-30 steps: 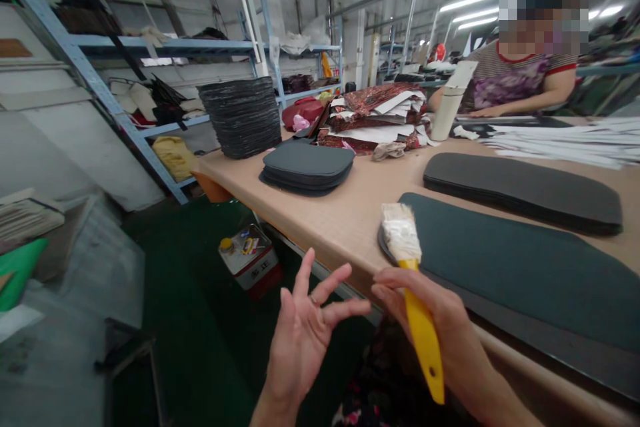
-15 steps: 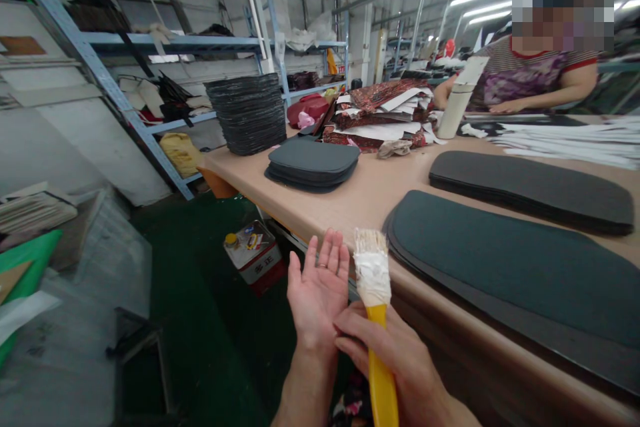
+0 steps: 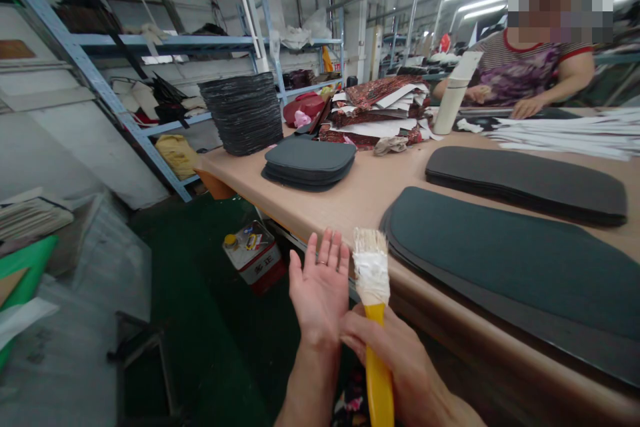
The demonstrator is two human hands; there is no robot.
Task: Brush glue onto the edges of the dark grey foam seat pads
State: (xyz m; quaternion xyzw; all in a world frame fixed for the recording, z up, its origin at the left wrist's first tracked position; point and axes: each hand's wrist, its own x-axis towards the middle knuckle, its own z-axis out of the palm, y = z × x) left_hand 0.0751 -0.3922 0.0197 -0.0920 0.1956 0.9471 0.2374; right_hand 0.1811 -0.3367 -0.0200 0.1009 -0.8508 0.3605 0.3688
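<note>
My left hand (image 3: 321, 290) is held palm up in front of the table edge, fingers stretched out, with a ring on one finger and nothing in it. Close beside its wrist, my right hand (image 3: 395, 347) is closed around the yellow handle of a paintbrush (image 3: 371, 273). The brush points upward, and its pale bristles have a white coating around their base. Just right of the brush, a stack of large dark panels with rounded ends (image 3: 500, 253) lies along the near edge of the table (image 3: 380, 173).
Further back are a brown panel stack (image 3: 525, 177), a smaller dark stack (image 3: 310, 157), a tall black pile (image 3: 243, 113) and red patterned material (image 3: 380, 97). Across the table a person (image 3: 530, 73) works near white strips (image 3: 575, 130). A metal can (image 3: 253, 253) stands on the floor.
My hands keep nearly the same pose, the right drawn slightly away from the left wrist. The view shifts a little. Across the table, the person's hands have moved.
</note>
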